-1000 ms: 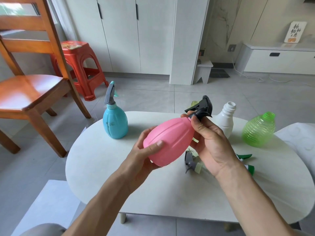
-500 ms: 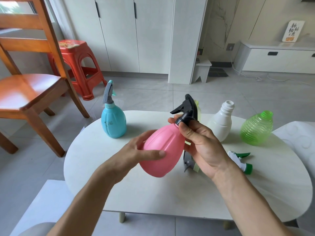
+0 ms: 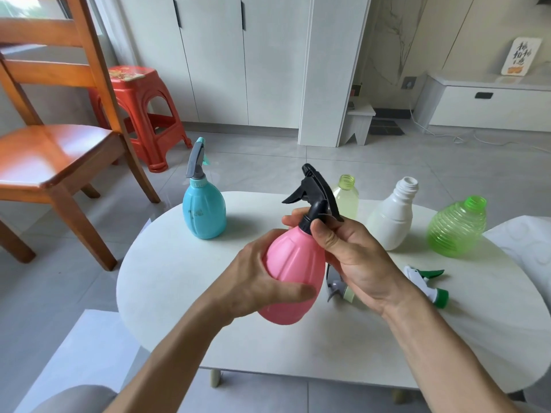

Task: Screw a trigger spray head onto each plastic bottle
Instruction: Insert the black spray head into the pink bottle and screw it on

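Bare table (image 3: 167, 272) left of my left hand (image 3: 253, 281) gripping pink bottle (image 3: 293, 272); my right hand (image 3: 354, 257) pinching black spray head (image 3: 316, 192).

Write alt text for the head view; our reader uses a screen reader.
Two hands hold a pink bottle above a white table: the left hand grips its body, the right hand pinches the collar of its black spray head. Behind stand a blue bottle with a head and three open bottles.
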A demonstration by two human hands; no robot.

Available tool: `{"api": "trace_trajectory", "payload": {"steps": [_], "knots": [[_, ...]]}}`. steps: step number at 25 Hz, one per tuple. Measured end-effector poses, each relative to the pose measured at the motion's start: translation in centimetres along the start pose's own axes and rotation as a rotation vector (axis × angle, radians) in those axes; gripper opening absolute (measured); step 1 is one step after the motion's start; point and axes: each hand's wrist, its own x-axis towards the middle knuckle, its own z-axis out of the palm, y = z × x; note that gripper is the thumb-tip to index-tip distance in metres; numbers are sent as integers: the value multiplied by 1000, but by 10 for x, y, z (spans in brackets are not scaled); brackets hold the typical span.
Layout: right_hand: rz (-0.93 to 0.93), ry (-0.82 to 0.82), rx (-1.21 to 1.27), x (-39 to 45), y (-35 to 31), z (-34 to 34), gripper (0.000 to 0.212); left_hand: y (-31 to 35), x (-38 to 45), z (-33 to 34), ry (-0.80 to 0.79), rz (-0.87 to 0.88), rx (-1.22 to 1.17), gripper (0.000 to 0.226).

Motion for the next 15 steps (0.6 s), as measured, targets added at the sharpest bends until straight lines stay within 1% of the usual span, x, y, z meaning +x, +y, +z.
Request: {"api": "trace_trajectory", "payload": {"steps": [3, 6, 8, 11, 15], "knots": [[-2, -14, -67, -1, -4, -1, 43, -2, -2, -1, -37, 16, -24, 72], [-50, -17, -104, -2, -5, -1, 40, 0, -5, 2, -17, 27, -76, 84], [-107, 20, -140, -2, -3, 0, 42, 2, -6, 8, 33, 45, -68, 86], [-141, 74, -163, -4, -5, 3, 41, 3, -7, 14, 136, 92, -42, 81], [-171, 128, -186, -7, -6, 6, 28, 3, -7, 24, 224, 143, -10, 82]]}}
